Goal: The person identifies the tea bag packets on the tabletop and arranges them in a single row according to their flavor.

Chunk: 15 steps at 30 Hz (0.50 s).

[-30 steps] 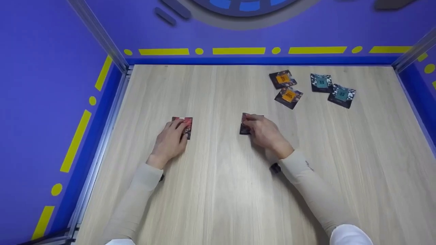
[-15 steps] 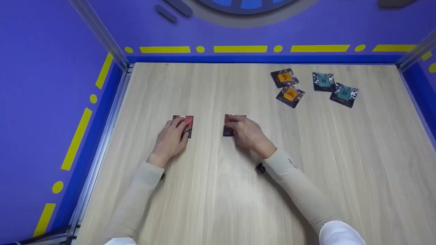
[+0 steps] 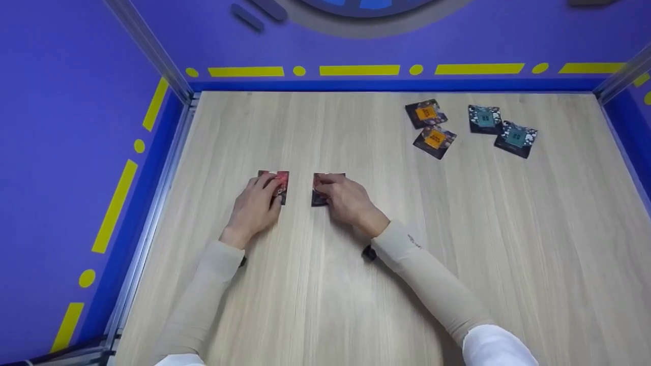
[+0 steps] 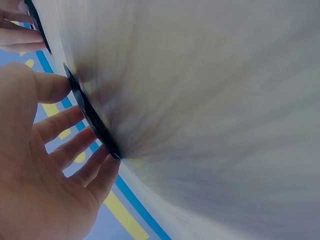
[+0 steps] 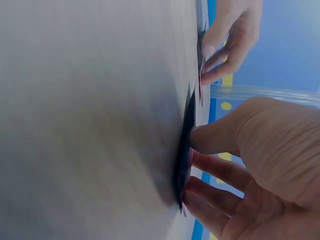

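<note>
**Two hands, two dark cards on the counter**

The left hand (image 3: 256, 203) lies flat over a dark card with a red patch (image 3: 278, 184), its fingers straight and resting on the card's face; in the left wrist view the thumb sits at the card's thin edge (image 4: 90, 117) and the fingers spread above it, pressing rather than curling round it; the right hand (image 3: 346, 201) covers most of a second dark card (image 3: 319, 192), fingertips laid on top, and the right wrist view shows its thumb and fingers lightly bent against that card's edge (image 5: 186, 150), touching it without lifting it; both cards lie flat on the pale wood counter (image 3: 325, 284), near its middle, just beside one another with a narrow strip of wood between them; toward the far right corner lie two cards with orange centres (image 3: 431, 127), touching, and near them two cards with teal centres (image 3: 501, 129), also touching; purple walls with yellow dashes (image 3: 356, 70) enclose the counter.
</note>
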Each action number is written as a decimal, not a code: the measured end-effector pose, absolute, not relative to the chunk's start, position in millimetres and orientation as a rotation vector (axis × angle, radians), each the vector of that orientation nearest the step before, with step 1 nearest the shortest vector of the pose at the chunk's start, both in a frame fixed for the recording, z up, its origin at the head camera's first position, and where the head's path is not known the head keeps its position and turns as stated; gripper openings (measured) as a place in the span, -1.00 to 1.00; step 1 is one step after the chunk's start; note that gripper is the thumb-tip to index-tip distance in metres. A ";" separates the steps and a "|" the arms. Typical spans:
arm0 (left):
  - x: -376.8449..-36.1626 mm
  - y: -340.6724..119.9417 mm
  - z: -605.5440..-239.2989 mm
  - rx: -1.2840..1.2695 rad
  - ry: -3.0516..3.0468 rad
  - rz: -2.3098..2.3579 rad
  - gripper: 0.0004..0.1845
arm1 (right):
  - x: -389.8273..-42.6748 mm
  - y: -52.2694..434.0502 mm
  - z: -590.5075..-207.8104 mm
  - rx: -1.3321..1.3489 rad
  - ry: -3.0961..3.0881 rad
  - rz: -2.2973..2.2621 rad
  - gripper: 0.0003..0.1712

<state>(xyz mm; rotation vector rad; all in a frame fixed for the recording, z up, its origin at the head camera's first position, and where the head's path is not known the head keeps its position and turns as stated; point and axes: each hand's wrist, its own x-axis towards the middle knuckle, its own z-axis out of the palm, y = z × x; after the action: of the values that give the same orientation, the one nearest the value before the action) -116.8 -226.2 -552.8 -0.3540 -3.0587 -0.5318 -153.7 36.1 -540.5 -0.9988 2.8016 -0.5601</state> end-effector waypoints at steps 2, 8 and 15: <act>-117.3 -226.0 -552.4 -0.357 -3.059 -0.531 -0.51 | -153.9 31.1 -541.1 -1.001 2.805 -0.594 -0.59; -119.0 -226.1 -553.1 -0.375 -3.042 -0.536 -0.51 | -153.7 17.5 -542.2 -0.997 2.817 -0.607 -0.60; -117.5 -227.4 -553.9 -0.384 -3.019 -0.551 -0.51 | -153.0 4.4 -543.1 -1.008 2.812 -0.572 -0.53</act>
<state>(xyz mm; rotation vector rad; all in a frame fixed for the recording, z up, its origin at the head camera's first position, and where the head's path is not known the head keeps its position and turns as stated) -117.5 -227.4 -553.9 -0.3836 -3.0195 -0.5512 -153.0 4.4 -543.1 -1.0081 2.8121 -0.5725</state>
